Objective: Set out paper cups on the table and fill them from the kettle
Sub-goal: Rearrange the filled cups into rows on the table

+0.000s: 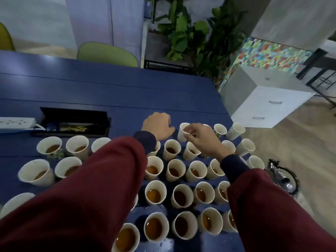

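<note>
The step in hand looks like setting out, not pouring: the right hand (201, 138) reaches to the far row and pinches the rim of an empty paper cup (183, 131) between thumb and fingertips, the cup tilted and seemingly being placed or straightened. The left hand (158, 126) hovers just beside it over bare tabletop, fingers curled loosely downward and holding nothing that can be seen. Nearer the person, rows of filled cups (156, 195) stand close together with brown liquid in them, while a few empty cups (236, 130) sit at the far right corner. The kettle (283, 176) rests off the table's right edge, low and untouched, well apart from both hands. The next move probably calls for setting this cup upright in line, then fetching the kettle for the dry ones without knocking the crowded rows. The table (109, 91) is dark blue, with a black tray (72, 121) and a white power strip (16, 124) at the left. Beyond stand green chairs (107, 54), leafy plants (190, 33) and a white drawer cabinet (269, 106) on a wooden floor.
</note>
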